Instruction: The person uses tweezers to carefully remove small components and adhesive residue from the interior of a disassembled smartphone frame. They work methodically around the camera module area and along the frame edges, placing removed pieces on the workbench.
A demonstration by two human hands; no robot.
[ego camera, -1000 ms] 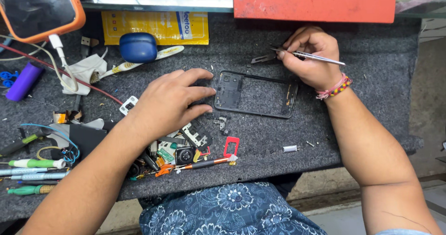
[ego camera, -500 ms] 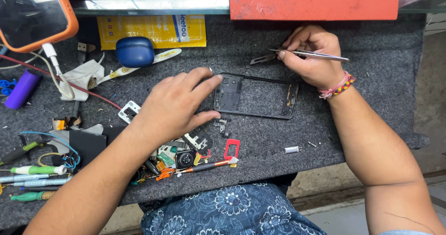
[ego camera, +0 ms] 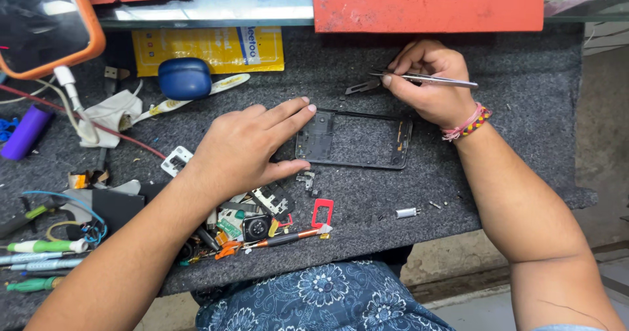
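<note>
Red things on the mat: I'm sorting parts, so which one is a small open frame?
The small red rectangular frame beside the orange-handled screwdriver; the red box is large and solid.

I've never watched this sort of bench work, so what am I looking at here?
The one picture comes from a camera worn on the person's head, looking down at their own two bare hands over a dark grey mat. The left hand rests flat, its fingers reaching the corner of a black phone frame lying on the mat. The right hand holds metal tweezers just above that frame. Scattered small parts, screwdrivers and a blue rounded case lie to the left.
</note>
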